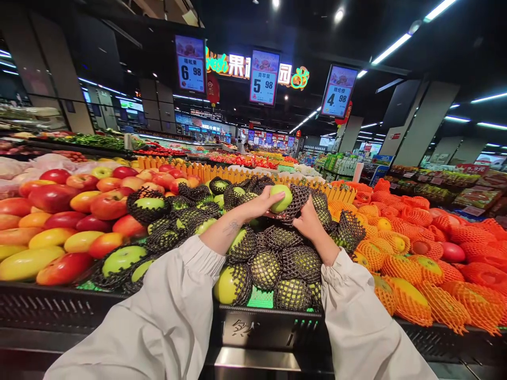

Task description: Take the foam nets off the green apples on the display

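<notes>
At nine o'clock, a heap of glossy red and yellow fruit (106, 205). Between nine and ten, farther back, leafy green vegetables (95, 140). Toward three, fruit in red foam nets (477, 245); between three and four, fruit in orange nets (407, 272). Beyond the red nets — shelves of packaged goods (451, 184). A yellow picket fence (190, 169) runs behind the produce. Overhead hang three price screens: 6.98 (190, 64) at eleven, 5.98 (264, 78) at twelve, 4.98 (338, 91) between one and two — with a glowing sign (300, 78) behind.
</notes>
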Demonstrator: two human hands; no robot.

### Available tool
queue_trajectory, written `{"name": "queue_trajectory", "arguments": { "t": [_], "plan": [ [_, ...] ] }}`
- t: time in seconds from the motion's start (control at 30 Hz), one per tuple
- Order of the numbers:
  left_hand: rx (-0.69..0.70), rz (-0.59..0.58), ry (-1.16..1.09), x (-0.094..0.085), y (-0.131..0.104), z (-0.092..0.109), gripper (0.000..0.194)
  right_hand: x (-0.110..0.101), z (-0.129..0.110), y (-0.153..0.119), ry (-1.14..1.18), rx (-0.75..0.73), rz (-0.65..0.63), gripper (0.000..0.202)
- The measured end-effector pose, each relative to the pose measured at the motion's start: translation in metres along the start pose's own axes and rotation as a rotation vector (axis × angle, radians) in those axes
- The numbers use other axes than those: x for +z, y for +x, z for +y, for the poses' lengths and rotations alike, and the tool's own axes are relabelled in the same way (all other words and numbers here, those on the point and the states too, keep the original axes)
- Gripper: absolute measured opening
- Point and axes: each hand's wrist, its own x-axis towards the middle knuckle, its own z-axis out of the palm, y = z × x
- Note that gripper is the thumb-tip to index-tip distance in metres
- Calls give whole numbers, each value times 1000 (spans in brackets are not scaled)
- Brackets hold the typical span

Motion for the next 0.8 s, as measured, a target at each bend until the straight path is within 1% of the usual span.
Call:
{"name": "queue_trajectory", "arguments": {
  "t": [0.1,0.2,0.27,0.3,0.37,0.43,0.5,0.6,0.7,0.8],
  "plan": [
    [-55,-68,68,2,-5,2,61,-1,-6,-1,3,-20,-42,79],
    [-77,-117,63,1,-6,0,65,-1,-9,0,-40,-31,-67,84],
    [-44,-146,77,0,-5,-2,74,0,-9,0,-76,-39,-69,83],
    [-1,-148,96,-1,-4,-4,79,0,-9,0,-86,-42,-69,82],
    [116,-115,136,-1,-1,-6,86,0,-7,0,-85,-42,-66,77],
    [218,-52,118,-1,2,-7,84,1,-5,0,-59,-39,-48,68],
    [266,-2,54,-1,5,-8,82,1,-2,1,-10,-39,3,58],
    [296,59,-28,-1,8,-8,81,1,1,1,66,-29,95,44],
    [289,109,-50,-3,8,-6,78,0,0,2,116,-3,141,29],
    [243,168,-59,-4,7,-5,75,-1,-2,3,247,53,195,26]
  ]
}}
